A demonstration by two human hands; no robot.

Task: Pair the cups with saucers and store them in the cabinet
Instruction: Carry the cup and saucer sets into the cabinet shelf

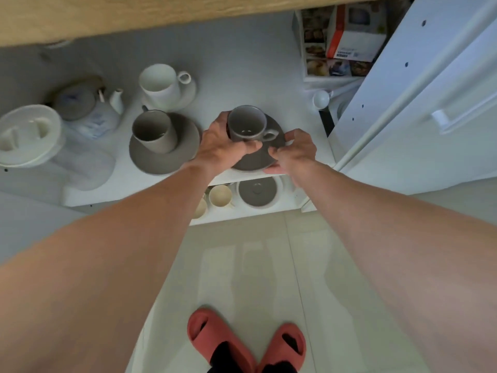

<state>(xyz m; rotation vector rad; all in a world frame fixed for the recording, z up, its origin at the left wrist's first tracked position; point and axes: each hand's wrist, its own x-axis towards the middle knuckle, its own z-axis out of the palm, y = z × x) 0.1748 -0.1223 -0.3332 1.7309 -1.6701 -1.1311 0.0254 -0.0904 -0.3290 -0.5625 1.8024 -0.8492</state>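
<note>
A dark grey cup (248, 122) stands upright on a dark grey saucer (254, 160) near the front edge of the white cabinet shelf (242, 84). My left hand (220, 146) wraps the cup's left side and base. My right hand (294, 152) pinches the saucer's right rim, next to the cup's handle. To the left, a lighter grey cup (154, 130) sits on its grey saucer (150, 162). Behind that pair, a white cup (160, 83) rests on a white saucer (188, 92).
A white teapot (88, 109) and a clear jug with a white lid (29, 135) stand at the shelf's left. Boxes (347, 36) fill the back right. The open cabinet door (419, 103) is on the right. The lower shelf holds cream cups (220, 195) and a grey lid (256, 191).
</note>
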